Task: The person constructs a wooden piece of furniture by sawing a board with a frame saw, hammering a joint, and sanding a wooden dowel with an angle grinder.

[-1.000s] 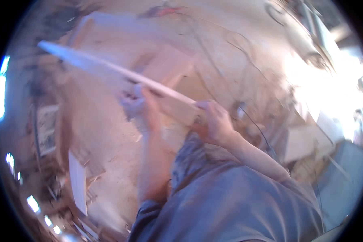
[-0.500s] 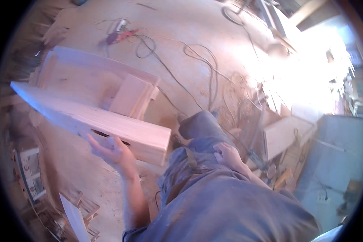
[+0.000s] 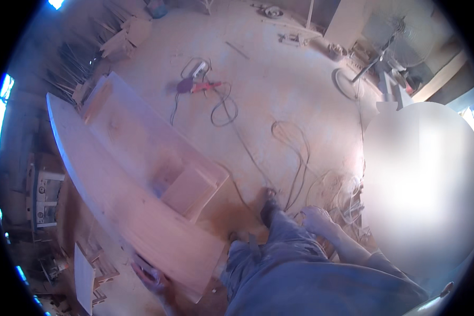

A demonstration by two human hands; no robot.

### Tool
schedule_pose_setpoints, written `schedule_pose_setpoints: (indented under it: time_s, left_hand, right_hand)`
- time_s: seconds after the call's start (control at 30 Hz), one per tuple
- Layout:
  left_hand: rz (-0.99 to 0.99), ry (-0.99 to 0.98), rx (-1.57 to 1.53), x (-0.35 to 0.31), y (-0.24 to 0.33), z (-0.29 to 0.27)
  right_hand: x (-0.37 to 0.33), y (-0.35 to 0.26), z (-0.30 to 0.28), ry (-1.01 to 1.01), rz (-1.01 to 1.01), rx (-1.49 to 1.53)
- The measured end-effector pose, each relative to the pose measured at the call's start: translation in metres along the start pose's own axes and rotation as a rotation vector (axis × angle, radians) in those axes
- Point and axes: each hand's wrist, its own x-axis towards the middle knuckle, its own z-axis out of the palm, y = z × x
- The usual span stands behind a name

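Note:
A long, pale wooden piece with a curved outer edge (image 3: 137, 205) slants from the far left toward my legs. My left hand (image 3: 154, 278) is at its outer side near the close end, with fingers curled against the edge; the piece partly hides them. Just beyond the piece is an open wooden frame (image 3: 158, 118), with a smaller wooden block (image 3: 192, 190) at its near end. My right hand (image 3: 318, 221) hangs beside my right thigh, loosely open and holding nothing.
Cables (image 3: 227, 111) loop across the dusty floor to a red-handled tool (image 3: 205, 86). Far right stands a fan (image 3: 392, 42). Wood scraps (image 3: 126, 37) are piled at the far left. A narrow board (image 3: 84, 279) leans at the near left. A bright blurred patch hides much of the right side.
The view has turned, and the wooden piece now lies more steeply across it. My left hand's fingers have gone from stretched to curled at its edge. My right hand has come off my thigh.

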Motion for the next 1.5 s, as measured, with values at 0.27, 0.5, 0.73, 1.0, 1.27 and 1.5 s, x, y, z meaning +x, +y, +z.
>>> schedule_pose_setpoints:
  time_s: [0.27, 0.5, 0.73, 1.0, 1.27, 1.5]
  left_hand:
    - [0.544, 0.277, 0.915, 0.001, 0.024, 0.007]
    - [0.381, 0.002, 0.448, 0.088, 0.183, 0.203]
    - [-0.145, -0.634, 0.339, 0.146, 0.069, 0.388]
    - [-0.571, -0.726, 0.288, 0.261, 0.033, 0.536]
    - [-0.643, -0.238, 0.018, 0.417, 0.11, 0.548]
    - [-0.809, 0.209, -0.05, 0.454, 0.075, 0.535]
  right_hand:
    - [0.092, 0.108, -0.076, 0.227, -0.185, -0.158]
    - [0.1, 0.074, -0.126, 0.115, -0.081, 0.091]
    - [0.22, 0.125, -0.167, 0.213, -0.029, 0.254]
    - [0.38, 0.021, -0.371, 0.173, -0.01, 0.168]
    - [0.507, 0.068, -0.465, 0.041, 0.031, 0.33]
    - [0.609, 0.078, -0.477, -0.08, -0.255, -0.357]
